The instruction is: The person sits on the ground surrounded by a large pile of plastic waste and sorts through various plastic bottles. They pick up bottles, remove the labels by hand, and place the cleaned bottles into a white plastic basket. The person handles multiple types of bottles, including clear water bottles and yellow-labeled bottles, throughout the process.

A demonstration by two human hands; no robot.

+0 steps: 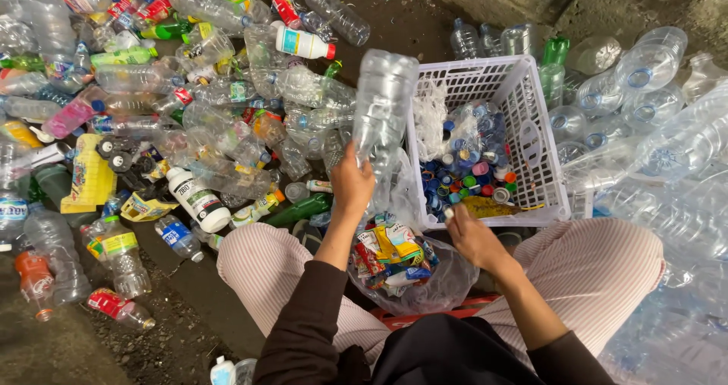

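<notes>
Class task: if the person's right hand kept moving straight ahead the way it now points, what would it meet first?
Probably the near rim of the white basket: the right hand already sits at that edge, pointing toward the bottle caps inside.

Recycling sorting spot, plastic bottles (227,112) heaped on dirt ground (174,339)

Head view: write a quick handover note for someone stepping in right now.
Left hand: grips a clear plastic bottle near its neck, base up, label gone.
Right hand: at the white basket rim, pinching something small; cannot tell what.
Done: caps in basket, peeled labels in the plastic bag between the knees, bare bottles piled right.
Left: the mixed bottle heap on the left.
</notes>
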